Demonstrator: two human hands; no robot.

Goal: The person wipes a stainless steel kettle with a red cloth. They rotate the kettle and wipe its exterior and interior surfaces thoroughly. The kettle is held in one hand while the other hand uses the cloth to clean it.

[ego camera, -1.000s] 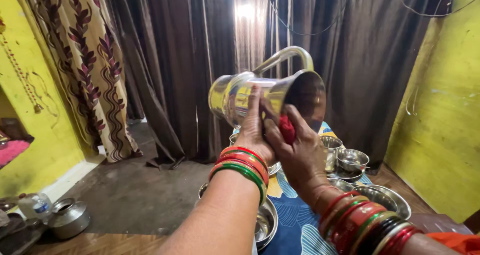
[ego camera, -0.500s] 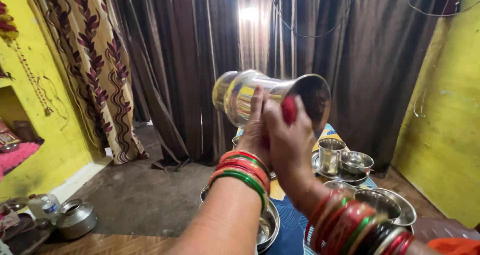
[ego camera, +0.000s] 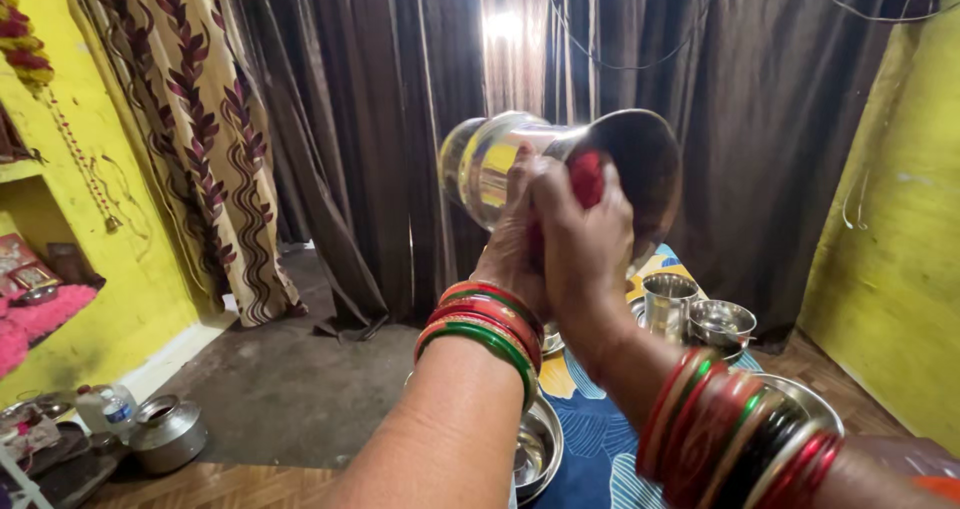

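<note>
1. I hold a polished steel jug (ego camera: 520,169) up in front of me, tipped on its side, its open mouth turned toward my right and its base toward the brown curtains (ego camera: 400,119).
2. My left hand (ego camera: 515,239) cups the jug from below, grip closed round its body, fingers pressed to the shiny wall.
3. My right hand (ego camera: 585,239) has its grip pinched on a red cloth (ego camera: 585,174), pressing it against the jug near the rim.
4. I judge the jug stiff and fairly light while empty, but its mirror-smooth wall would be slippery, so a wrap round the narrower waist seems the surest hold.
5. The cloth is soft and bunches under my fingertips.
6. Below my arms lie a steel tumbler (ego camera: 668,304), a small steel bowl (ego camera: 722,321) and a larger steel bowl (ego camera: 535,449) on a blue patterned mat (ego camera: 590,439) on the floor.
</note>
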